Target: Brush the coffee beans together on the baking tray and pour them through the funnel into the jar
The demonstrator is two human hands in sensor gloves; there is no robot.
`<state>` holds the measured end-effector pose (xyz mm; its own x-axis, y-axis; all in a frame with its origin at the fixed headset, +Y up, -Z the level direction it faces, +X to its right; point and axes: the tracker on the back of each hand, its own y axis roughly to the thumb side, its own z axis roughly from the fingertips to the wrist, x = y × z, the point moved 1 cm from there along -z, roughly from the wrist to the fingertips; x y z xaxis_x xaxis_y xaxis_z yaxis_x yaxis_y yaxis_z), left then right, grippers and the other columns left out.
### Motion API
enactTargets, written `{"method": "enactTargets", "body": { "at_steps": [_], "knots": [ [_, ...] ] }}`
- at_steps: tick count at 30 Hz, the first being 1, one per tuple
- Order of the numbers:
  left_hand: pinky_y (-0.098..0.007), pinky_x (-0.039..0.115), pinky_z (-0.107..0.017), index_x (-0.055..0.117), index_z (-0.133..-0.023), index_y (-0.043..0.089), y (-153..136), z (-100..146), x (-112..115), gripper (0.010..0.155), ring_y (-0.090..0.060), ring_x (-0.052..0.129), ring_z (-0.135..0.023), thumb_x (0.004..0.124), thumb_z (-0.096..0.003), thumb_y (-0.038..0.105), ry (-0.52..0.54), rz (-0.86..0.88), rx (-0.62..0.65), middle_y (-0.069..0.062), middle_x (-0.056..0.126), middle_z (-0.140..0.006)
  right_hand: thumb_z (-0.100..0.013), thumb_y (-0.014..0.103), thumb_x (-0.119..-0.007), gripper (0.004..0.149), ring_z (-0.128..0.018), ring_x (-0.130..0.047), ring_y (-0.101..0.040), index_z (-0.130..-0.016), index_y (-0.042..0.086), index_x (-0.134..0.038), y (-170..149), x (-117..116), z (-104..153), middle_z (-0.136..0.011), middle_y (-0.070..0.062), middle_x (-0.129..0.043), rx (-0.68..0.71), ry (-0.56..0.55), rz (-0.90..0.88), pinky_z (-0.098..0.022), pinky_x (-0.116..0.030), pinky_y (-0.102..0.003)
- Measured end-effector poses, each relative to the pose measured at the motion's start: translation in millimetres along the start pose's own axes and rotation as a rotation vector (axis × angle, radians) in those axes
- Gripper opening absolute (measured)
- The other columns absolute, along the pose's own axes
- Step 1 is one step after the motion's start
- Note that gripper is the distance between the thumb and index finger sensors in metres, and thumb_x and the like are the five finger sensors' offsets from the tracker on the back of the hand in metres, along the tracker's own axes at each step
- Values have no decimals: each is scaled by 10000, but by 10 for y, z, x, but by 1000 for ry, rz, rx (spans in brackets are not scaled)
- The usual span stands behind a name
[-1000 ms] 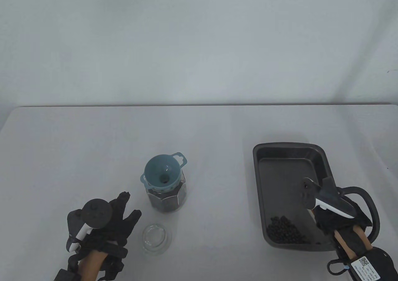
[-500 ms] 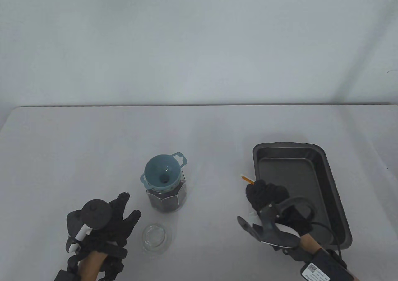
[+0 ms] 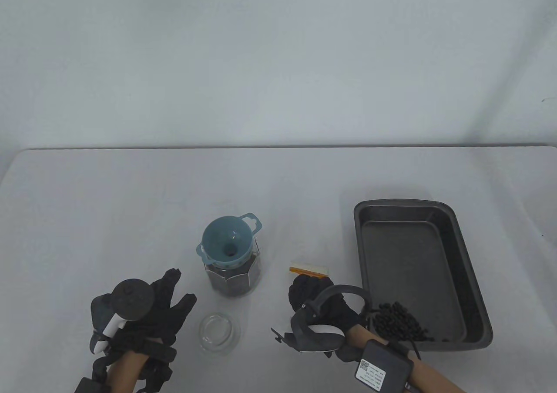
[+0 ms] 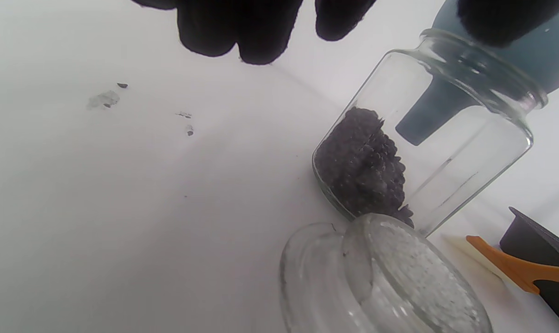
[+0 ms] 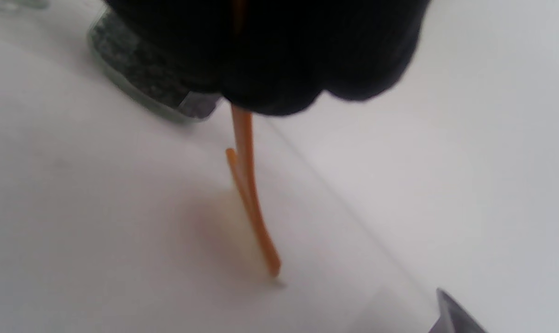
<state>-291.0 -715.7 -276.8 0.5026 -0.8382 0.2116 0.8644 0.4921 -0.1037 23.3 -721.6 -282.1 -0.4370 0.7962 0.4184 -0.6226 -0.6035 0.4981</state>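
My right hand (image 3: 322, 310) grips the brush (image 3: 310, 269) over the table; my left hand (image 3: 148, 310) rests open, holding nothing. Beans (image 3: 402, 322) lie gathered in the tray's (image 3: 452, 219) near corner, so I judge pouring through the funnel (image 3: 227, 245) into the jar (image 3: 235, 282) remains.

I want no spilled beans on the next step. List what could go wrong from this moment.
1. The right hand grips the orange-handled brush beside the dark metal baking tray; it may set the brush down in the pouring path.
2. The coffee beans lie in the near corner; a quick tilt could overshoot the small blue funnel.
3. The funnel sits loosely on the clear glass jar; a tray knock might tip it.
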Motion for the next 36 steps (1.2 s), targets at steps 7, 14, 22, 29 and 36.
{"method": "enactTargets", "body": {
  "at_steps": [7,14,22,29,36],
  "knots": [
    [-637,447,-808,403,-1154,330,-4,3,-2,852,-409,621,-1086,564,-448,779,-5,7,0,-134,572,-1153,-412,431,-810,416,-559,-1024,-193,-806,302,-848,121,-299,-1,-948,-151,-775,-6,192,-261,-415,-934,-346],
    [-638,448,-807,405,-1153,328,-8,4,-4,850,-406,622,-1085,563,-449,778,-15,22,-3,-134,575,-1152,-414,474,-790,495,-677,-990,-268,-871,283,-804,98,-441,59,-1014,-208,-681,-25,290,-406,-483,-913,-374],
    [-637,449,-807,404,-1153,329,-11,6,-5,851,-408,623,-1084,562,-448,779,-21,27,-5,-135,576,-1151,-451,454,-711,571,-796,-879,-356,-975,225,-695,97,-437,80,-998,-228,-695,-9,411,-493,-558,-817,-471],
    [-636,450,-807,406,-1153,327,-18,9,-18,851,-408,623,-1084,563,-449,778,-15,36,-3,-135,575,-1151,-434,496,-724,601,-853,-830,-367,-997,300,-648,-237,-185,115,-1049,-154,-687,-69,312,-463,-582,-775,-489],
    [-637,449,-807,405,-1153,329,-15,0,-22,852,-408,623,-1084,562,-447,780,-18,37,2,-137,575,-1151,-444,514,-738,643,-847,-817,-416,-1026,262,-629,-1571,-58,552,-1057,-184,-678,-405,149,-999,-576,-758,-519]
  ]
}}
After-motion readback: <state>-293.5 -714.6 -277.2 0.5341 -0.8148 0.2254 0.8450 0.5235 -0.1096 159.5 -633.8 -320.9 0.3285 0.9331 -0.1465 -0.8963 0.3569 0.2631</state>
